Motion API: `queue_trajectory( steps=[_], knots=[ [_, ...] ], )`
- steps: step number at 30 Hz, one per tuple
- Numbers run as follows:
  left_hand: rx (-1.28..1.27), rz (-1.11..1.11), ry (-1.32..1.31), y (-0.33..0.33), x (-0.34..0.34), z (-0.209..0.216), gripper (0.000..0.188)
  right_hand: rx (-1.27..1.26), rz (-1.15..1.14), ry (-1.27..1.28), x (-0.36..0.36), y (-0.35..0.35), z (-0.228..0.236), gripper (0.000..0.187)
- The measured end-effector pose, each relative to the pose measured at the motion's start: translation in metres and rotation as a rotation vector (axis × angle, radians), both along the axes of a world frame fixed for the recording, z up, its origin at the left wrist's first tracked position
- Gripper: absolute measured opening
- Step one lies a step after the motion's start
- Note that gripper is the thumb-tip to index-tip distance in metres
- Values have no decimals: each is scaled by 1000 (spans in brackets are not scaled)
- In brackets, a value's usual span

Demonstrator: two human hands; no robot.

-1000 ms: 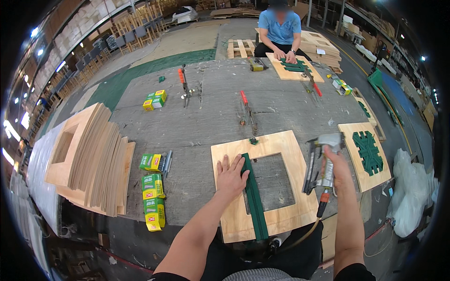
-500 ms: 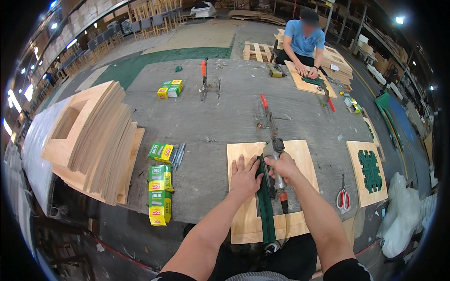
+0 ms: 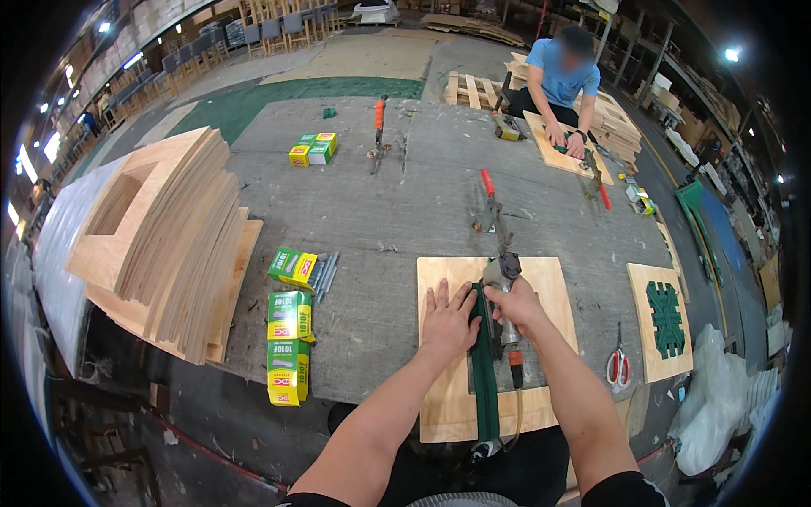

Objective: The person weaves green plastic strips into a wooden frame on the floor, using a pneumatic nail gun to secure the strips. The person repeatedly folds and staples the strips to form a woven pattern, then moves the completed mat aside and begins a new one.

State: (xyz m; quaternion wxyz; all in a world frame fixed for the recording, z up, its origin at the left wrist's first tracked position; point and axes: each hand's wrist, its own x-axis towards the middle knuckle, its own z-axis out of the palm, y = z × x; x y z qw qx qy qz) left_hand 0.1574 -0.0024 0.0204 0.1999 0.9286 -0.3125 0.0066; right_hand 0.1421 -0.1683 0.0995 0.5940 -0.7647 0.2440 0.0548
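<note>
A plywood frame lies in front of me at the table's near edge. A dark green webbing strap runs lengthwise over it and hangs toward me. My left hand rests flat on the wood, fingers spread, with its fingertips and thumb against the strap's upper part. Just right of the strap, my right hand is wrapped round a pneumatic staple gun, whose orange-and-black hose fitting points toward me. The gun's nose is hidden by my hand and the tool body.
Red-handled clamps and an orange-handled one stand on the table. Staple boxes and a stack of frames are at left. Scissors and a webbed panel lie right. A co-worker works opposite.
The whole view has shifted slightly. My hands keep nearly the same hold on the strap and the staple gun. The co-worker's hands have moved a little over their board.
</note>
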Motion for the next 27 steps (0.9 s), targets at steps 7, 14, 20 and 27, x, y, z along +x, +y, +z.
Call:
queue_trajectory(
  steps=[7, 14, 20, 27],
  knots=[
    [-24, 0, -15, -1, -1, 0, 64, -24, 7, 28, 0, -4, -6, 35],
    [-138, 4, -76, 2, 0, -5, 58, 32, 27, -28, 1, 4, -7, 33],
    [-175, -11, -51, 5, 0, -8, 34, -22, 40, -17, 1, 5, -6, 31],
    [-223, 1, -50, 5, 2, -10, 24, 15, 74, -22, 1, 12, -6, 29]
  ],
)
